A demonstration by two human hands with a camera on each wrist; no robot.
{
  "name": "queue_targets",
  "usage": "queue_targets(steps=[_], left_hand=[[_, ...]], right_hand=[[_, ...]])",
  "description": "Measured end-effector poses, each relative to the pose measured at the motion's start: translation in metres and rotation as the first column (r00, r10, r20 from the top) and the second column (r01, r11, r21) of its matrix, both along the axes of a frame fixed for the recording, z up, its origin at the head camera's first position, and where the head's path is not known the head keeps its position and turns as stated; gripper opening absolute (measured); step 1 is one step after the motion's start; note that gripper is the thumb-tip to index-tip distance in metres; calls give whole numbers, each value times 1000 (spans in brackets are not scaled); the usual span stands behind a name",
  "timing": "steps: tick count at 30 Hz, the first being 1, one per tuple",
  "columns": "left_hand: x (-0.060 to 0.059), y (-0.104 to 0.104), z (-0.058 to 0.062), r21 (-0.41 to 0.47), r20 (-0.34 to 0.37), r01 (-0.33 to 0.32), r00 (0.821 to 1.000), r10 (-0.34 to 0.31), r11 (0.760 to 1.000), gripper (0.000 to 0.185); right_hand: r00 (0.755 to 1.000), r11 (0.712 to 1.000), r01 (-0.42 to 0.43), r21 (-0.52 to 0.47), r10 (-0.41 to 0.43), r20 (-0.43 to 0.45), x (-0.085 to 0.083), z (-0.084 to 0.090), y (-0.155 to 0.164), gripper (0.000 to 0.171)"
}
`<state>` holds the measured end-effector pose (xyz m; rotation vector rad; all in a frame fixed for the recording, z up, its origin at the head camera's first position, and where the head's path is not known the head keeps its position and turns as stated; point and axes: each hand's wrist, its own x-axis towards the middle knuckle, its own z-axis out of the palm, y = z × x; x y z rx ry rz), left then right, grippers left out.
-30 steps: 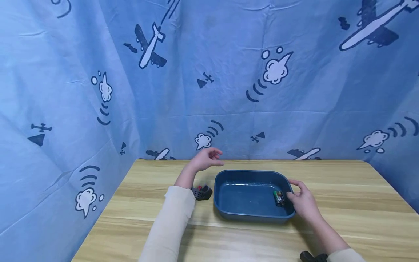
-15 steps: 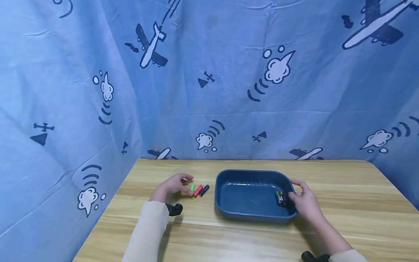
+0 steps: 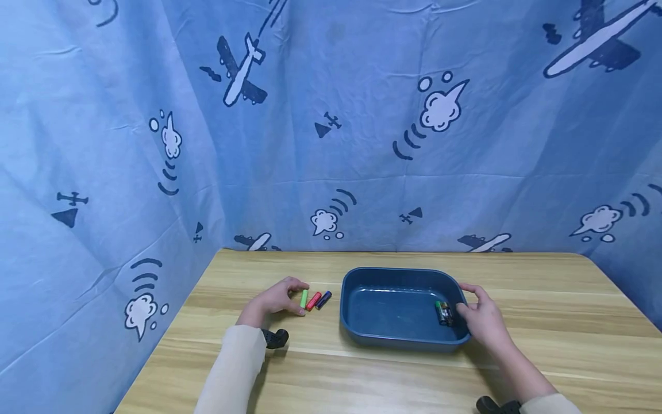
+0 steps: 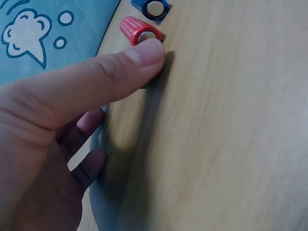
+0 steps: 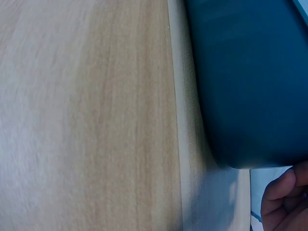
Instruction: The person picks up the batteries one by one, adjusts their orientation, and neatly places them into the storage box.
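The left hand [image 3: 274, 297], fingers curled, closes on the green battery [image 3: 303, 298], which lies on the tabletop [image 3: 362, 374] just right of it, long axis near-to-far, beside red and blue ones. The right hand [image 3: 481, 319] grips the blue tray [image 3: 362, 336] at its right rim.

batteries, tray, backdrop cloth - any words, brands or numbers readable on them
No text can be read in any view.
Green battery, red battery, blue battery: wrappers too small; the red one shows only ribbing from the left wrist.
Batteries in the tray: label print too small and blurred.
Blue tray: no marking.
Backdrop cloth: only drawn planes and clouds, no lettering.
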<state>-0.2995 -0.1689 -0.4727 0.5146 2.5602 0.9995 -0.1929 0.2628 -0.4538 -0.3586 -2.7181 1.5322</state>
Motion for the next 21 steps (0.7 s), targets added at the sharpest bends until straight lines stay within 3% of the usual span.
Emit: queue_targets(steps=[7, 13, 18, 21], left_hand=[[-1, 0, -2, -1, -31, -9, 999, 9, 1000, 56], [-1, -1, 0, 40, -6, -88, 996, 88, 995, 57], [-3, -2, 3, 140, 56, -179, 983, 173, 974, 61], [-4, -2, 6, 233, 104, -219, 974, 199, 947, 63]], right_hand=[[1000, 1000, 2, 4, -2, 3, 0, -1, 1, 49], [1000, 1000, 8, 10, -8, 7, -1, -2, 0, 49], [1000, 1000, 14, 15, -14, 14, -2, -2, -1, 50], [1000, 1000, 16, 14, -16, 16, -2, -1, -1, 50]])
